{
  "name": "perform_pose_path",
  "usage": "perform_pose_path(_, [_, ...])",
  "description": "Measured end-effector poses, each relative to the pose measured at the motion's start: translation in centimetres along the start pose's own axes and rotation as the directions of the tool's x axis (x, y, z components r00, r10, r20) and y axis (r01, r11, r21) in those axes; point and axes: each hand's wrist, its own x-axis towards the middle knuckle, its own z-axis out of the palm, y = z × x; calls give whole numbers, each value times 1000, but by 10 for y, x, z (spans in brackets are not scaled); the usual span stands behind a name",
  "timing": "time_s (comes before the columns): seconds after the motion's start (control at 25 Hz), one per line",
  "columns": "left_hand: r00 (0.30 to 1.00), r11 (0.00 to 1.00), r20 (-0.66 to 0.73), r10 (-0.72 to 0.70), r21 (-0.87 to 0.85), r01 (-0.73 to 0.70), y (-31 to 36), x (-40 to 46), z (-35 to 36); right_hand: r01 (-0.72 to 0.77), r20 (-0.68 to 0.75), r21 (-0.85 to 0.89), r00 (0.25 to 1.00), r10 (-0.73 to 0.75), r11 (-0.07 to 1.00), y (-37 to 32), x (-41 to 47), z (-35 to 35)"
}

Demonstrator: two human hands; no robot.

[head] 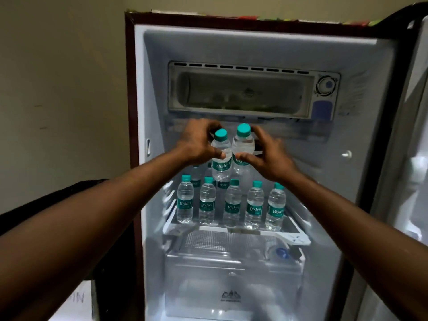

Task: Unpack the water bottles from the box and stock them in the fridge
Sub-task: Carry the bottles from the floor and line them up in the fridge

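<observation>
1. While both arms reached into the open maroon fridge (130,89), the left hand (196,142) gripped a clear teal-capped plastic water bottle (221,156).
2. Beside it, the right hand (266,156) clasped a second teal-capped bottle (243,147), above five matching bottles (231,205) on the white shelf (294,237).

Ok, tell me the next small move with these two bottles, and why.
Probably lower both onto the shelf behind the front row. The left hand grips one bottle, the right hand the other, both in the air above the row.

5 bottles (232,205) on shelf (298,239), 2 held above.
</observation>
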Motion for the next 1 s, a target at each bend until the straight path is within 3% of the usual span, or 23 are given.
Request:
perform_pose_path(0.16, [1000,1000,-21,-1,20,2,-14,7,33,17,-7,-182,1000,-18,983,19,4,12])
perform_pose_path(0.44, [989,997,-139,46,70,-37,-35,25,74,-5,-28,-282,1000,-3,959,51,13,33])
perform_pose_path(0.64, [997,993,-66,-30,111,37,-55,51,92,-81,-29,-528,997,77,845,72,29,46])
perform_pose_path(0.8, [999,984,20,-49,171,45,-67,76,105,-200,34,-414,971,235,888,90,49,48])
perform_pose_path(1.0, [988,968,152,-33,250,-6,-81,100,135,-241,61,-458,952,300,856,117,72,47])
